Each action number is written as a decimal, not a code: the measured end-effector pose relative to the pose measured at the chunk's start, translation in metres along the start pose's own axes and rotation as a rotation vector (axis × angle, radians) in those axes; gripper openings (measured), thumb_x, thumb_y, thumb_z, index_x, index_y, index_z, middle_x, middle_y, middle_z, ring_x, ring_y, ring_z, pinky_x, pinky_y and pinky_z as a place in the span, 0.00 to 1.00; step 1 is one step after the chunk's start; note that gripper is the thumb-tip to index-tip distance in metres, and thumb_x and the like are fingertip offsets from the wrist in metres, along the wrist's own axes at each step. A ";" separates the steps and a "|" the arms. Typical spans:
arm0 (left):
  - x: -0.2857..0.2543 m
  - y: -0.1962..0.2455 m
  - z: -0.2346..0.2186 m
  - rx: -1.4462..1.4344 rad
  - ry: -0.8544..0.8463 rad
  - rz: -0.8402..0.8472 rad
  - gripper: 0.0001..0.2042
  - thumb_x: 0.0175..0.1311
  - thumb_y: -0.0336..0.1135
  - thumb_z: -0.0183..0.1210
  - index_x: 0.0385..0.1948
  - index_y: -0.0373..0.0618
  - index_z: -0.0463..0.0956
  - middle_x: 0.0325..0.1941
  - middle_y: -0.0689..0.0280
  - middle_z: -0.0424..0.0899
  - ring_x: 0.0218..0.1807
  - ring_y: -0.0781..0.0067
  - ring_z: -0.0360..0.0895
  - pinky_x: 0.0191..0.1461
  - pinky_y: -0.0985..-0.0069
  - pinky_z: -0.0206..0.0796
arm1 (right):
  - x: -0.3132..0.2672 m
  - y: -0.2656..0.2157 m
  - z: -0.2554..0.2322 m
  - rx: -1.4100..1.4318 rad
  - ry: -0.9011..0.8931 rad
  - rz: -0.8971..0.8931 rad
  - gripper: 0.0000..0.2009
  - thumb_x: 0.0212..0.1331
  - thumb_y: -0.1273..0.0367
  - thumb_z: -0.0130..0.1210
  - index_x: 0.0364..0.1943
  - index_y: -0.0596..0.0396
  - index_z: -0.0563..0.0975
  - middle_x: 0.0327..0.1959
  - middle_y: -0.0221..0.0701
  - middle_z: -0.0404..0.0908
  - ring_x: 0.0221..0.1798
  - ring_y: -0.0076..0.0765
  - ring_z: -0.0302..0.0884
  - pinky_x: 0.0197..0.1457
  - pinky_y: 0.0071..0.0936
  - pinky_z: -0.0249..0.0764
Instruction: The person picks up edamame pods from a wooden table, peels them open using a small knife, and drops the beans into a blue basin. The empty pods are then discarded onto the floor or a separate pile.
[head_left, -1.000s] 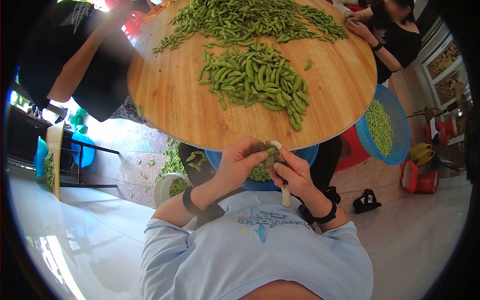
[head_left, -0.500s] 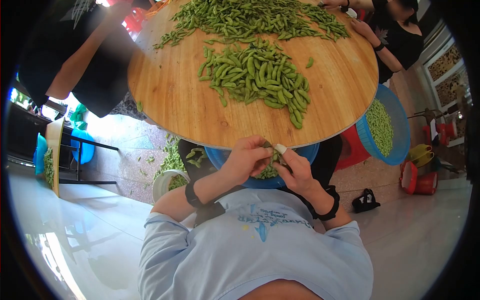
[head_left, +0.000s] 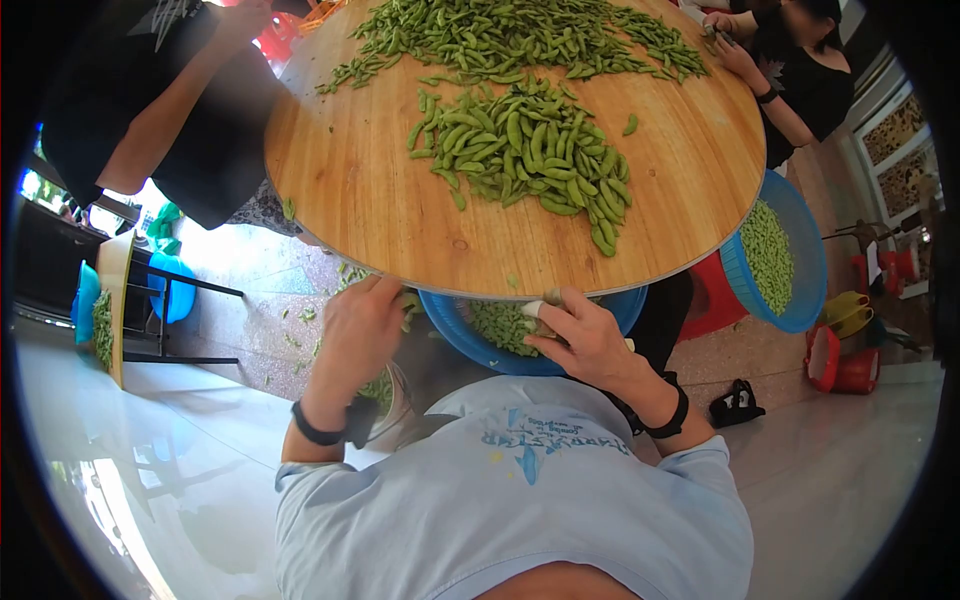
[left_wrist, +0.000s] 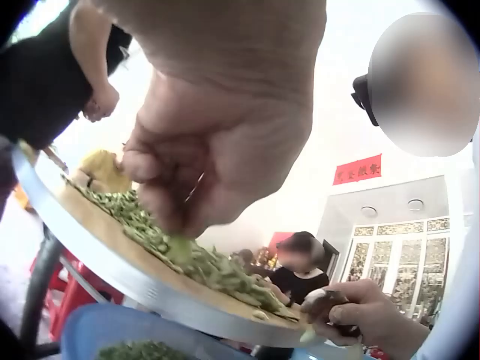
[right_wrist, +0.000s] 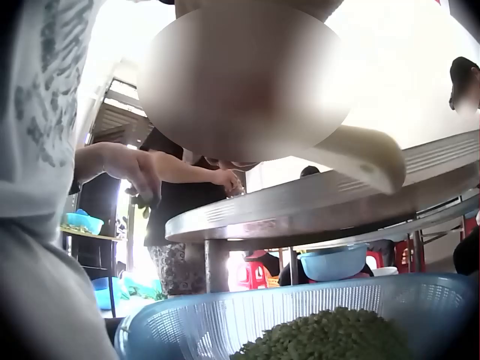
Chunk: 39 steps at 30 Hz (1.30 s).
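The left hand [head_left: 360, 335] is beside the tabletop's [head_left: 360, 200] near edge, above the white bucket [head_left: 402, 400]. Its fingers are pinched on a small green piece [right_wrist: 144, 210], probably a spent husk. The right hand [head_left: 590, 345] is over the blue basin [head_left: 470, 350], its fingers curled round what looks like a pale handle [right_wrist: 367, 161], with a white cover [head_left: 531, 308] on 1 finger. Whether those fingers also hold a pod cannot be told. The unopened pods [head_left: 535, 150] lie heaped on the tabletop; shelled beans [head_left: 500, 325] fill part of the basin.

The step in hand seems to be discarding a husk between 2 shellings. It goes best if the left fingers let go only well inside the bucket's rim, after a quick check that no bean clings to the husk. The right hand does well to stay low over the basin, so loose beans drop in, with any sharp end turned away from the left fingers.
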<state>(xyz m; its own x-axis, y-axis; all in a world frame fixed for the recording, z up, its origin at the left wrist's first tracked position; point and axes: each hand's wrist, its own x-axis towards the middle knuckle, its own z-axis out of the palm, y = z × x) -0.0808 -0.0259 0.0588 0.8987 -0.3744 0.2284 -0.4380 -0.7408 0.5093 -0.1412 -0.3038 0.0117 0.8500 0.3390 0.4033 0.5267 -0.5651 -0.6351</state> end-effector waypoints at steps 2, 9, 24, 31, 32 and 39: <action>-0.010 -0.015 -0.013 0.412 -0.188 -0.136 0.07 0.53 0.27 0.58 0.34 0.40 0.77 0.32 0.54 0.77 0.37 0.48 0.76 0.40 0.59 0.69 | 0.015 -0.003 0.007 -0.108 0.063 -0.062 0.11 0.50 0.73 0.62 0.37 0.59 0.74 0.34 0.37 0.71 0.33 0.41 0.74 0.30 0.31 0.72; 0.046 -0.017 0.010 0.015 0.028 0.175 0.09 0.55 0.24 0.56 0.38 0.41 0.76 0.33 0.55 0.75 0.38 0.50 0.75 0.42 0.59 0.68 | 0.037 0.005 0.027 -0.336 -0.067 -0.084 0.07 0.50 0.73 0.55 0.33 0.58 0.73 0.34 0.38 0.70 0.40 0.42 0.72 0.34 0.32 0.74; 0.093 -0.008 0.072 -0.379 -0.142 -0.020 0.05 0.63 0.27 0.53 0.39 0.39 0.71 0.28 0.62 0.74 0.26 0.68 0.74 0.30 0.73 0.67 | -0.009 0.011 0.005 0.648 -0.017 0.369 0.17 0.66 0.70 0.46 0.57 0.62 0.67 0.28 0.31 0.72 0.25 0.25 0.69 0.27 0.19 0.68; 0.045 0.033 0.091 -1.144 -0.571 -0.311 0.07 0.65 0.30 0.55 0.39 0.38 0.73 0.29 0.72 0.77 0.27 0.85 0.69 0.29 0.84 0.62 | -0.006 0.010 0.006 1.100 0.012 0.503 0.21 0.70 0.70 0.40 0.65 0.60 0.60 0.27 0.27 0.70 0.21 0.16 0.63 0.20 0.14 0.62; 0.044 0.035 0.093 -1.178 -0.575 -0.327 0.06 0.65 0.29 0.54 0.40 0.38 0.73 0.30 0.72 0.77 0.29 0.85 0.70 0.32 0.84 0.64 | -0.008 0.011 0.007 1.099 0.011 0.508 0.21 0.70 0.70 0.40 0.65 0.60 0.60 0.27 0.27 0.70 0.21 0.16 0.63 0.20 0.14 0.62; 0.038 0.048 0.094 -1.109 -0.452 -0.240 0.07 0.65 0.26 0.53 0.41 0.35 0.72 0.35 0.70 0.77 0.39 0.86 0.71 0.43 0.84 0.66 | -0.011 0.011 0.010 1.191 0.057 0.503 0.21 0.70 0.70 0.42 0.65 0.59 0.61 0.27 0.28 0.71 0.22 0.16 0.64 0.20 0.14 0.62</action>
<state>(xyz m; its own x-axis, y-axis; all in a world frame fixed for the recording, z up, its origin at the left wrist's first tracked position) -0.0698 -0.1280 0.0138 0.7691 -0.6173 -0.1654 0.1927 -0.0227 0.9810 -0.1449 -0.3068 -0.0064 0.9707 0.2367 -0.0409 -0.1366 0.4037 -0.9046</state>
